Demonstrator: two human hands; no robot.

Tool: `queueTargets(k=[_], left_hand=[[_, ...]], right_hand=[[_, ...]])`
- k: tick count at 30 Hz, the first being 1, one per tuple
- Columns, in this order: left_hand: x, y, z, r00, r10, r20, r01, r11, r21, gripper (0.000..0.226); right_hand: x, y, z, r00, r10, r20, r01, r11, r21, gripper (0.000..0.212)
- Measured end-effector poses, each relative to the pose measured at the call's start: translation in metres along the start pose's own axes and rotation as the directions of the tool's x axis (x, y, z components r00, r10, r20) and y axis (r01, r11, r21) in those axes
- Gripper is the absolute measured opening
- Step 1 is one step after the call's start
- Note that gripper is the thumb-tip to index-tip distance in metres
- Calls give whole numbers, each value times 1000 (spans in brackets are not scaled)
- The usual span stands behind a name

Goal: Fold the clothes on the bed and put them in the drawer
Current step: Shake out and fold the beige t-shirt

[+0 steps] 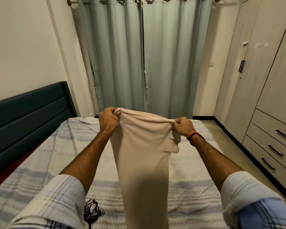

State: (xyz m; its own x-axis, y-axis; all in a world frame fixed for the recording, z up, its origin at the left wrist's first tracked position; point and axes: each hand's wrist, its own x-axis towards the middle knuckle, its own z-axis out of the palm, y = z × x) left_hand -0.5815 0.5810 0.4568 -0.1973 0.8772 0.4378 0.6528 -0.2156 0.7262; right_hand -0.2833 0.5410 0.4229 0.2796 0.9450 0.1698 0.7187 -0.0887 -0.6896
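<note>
Bedroom with grey curtains [142, 55]: my left hand [108, 119] and right hand [182, 127] each pinch a top corner of beige trousers [144, 162], fingers curled tight, holding them hanging above the striped bed [45, 156]; drawers [274, 146] stand right.

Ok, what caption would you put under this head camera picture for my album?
Both hands, left and right, hold up a beige garment above the striped bed, ready for folding.

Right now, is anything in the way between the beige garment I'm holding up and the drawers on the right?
Nothing visible: the beige garment hangs from both hands over the bed, and bare floor separates the bed from the closed drawers.
</note>
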Motion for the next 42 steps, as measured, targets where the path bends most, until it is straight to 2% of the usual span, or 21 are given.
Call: queueTargets(k=[6, 10, 14, 18, 23, 26, 29, 34, 39, 42], left_hand=[[47, 44, -7, 958, 223, -178, -247, 961, -122, 21], [27, 37, -5, 942, 280, -186, -307, 942, -137, 22], [-32, 3, 3, 960, 261, -99, -272, 955, -121, 20], [-116, -50, 12, 969, 247, 7, -246, 969, -36, 15], [-239, -128, 23, 970, 71, 232, -81, 996, 34, 15], [-309, -173, 33, 924, -63, 377, 19, 993, 120, 16], [-380, -206, 39, 848, -204, 488, 124, 974, 191, 16], [-471, -244, 49, 745, -356, 563, 193, 924, 330, 23], [-531, -274, 54, 678, -419, 604, 140, 880, 454, 21], [-564, -295, 54, 693, -351, 630, 58, 898, 437, 21]], right_hand=[[60, -37, -35, 956, -124, -267, 165, 977, 134, 18], [52, -26, -37, 948, -144, -283, 203, 960, 191, 21], [14, 6, -17, 969, -149, -197, 189, 961, 201, 21], [-44, 53, 15, 988, -145, -57, 150, 983, 101, 23], [-135, 130, 73, 975, -101, 199, 114, 992, -54, 19], [-189, 173, 109, 946, -26, 322, 63, 993, -104, 18], [-242, 217, 147, 896, 36, 442, 42, 985, -165, 17], [-314, 268, 190, 830, 129, 542, 15, 967, -253, 16], [-371, 296, 215, 806, 163, 568, 46, 941, -336, 22], [-405, 306, 232, 798, 174, 577, 73, 923, -379, 22]])
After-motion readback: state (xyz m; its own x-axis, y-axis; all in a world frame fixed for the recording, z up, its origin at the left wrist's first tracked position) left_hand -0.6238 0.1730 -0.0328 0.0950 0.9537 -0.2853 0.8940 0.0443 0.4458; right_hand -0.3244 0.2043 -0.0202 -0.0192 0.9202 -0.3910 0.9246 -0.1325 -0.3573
